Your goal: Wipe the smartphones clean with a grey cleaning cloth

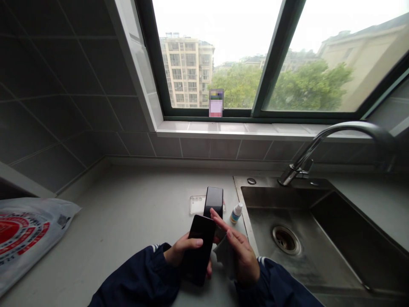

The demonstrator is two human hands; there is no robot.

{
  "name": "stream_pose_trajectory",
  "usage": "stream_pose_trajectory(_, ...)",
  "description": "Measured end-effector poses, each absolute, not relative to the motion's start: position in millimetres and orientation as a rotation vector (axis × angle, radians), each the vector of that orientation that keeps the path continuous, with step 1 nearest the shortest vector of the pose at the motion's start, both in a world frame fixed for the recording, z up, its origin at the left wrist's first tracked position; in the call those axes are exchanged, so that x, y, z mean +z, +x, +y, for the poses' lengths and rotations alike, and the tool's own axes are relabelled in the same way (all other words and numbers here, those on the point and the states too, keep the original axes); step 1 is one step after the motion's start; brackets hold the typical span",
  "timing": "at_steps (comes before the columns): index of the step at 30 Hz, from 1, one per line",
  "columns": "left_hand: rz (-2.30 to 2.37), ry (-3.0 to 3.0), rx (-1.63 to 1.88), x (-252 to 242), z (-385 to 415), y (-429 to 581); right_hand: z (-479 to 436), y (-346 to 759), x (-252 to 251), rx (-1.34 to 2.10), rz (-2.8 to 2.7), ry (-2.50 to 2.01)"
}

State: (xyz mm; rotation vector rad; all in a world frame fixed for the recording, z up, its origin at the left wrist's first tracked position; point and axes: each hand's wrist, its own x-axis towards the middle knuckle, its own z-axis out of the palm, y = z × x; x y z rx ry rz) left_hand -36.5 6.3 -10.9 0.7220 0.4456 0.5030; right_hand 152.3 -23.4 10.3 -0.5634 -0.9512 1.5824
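My left hand (pixel 182 247) is wrapped round a black smartphone (pixel 200 249), its thumb lying across the dark screen. Just right of the phone, my right hand (pixel 241 253) holds a grey cloth (pixel 226 253) under the palm, fingers pointing toward the phone's upper edge. Beyond both hands a second dark phone (pixel 214 198) lies on the counter, its lower end partly covered by my fingers and the held phone. A clear phone case (pixel 196 205) lies partly beneath it. Beside the sink's edge stands a small white bottle (pixel 236 212) with a blue and yellow label.
The steel sink (pixel 322 251) with its drain is on the right, under a curved chrome faucet (pixel 294 168). A white plastic bag (pixel 41 221) with red print lies at the far left of the pale counter (pixel 128 204). A tiled sill (pixel 230 128) runs below the window.
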Motion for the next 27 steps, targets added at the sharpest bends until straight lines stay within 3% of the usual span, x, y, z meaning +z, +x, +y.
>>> stream_pose_trajectory(7,0.425,0.729,0.534,-16,8,-36,-21,156,8,1.444,-1.096,-0.673)
stream_pose_trajectory(17,0.066,0.617,0.512,-13,23,-61,-16,149,-6,1.694,-0.688,-0.733)
stream_pose_trajectory(27,0.111,0.629,0.63,-6,26,-64,-12,146,-19,1.757,-0.621,-0.907)
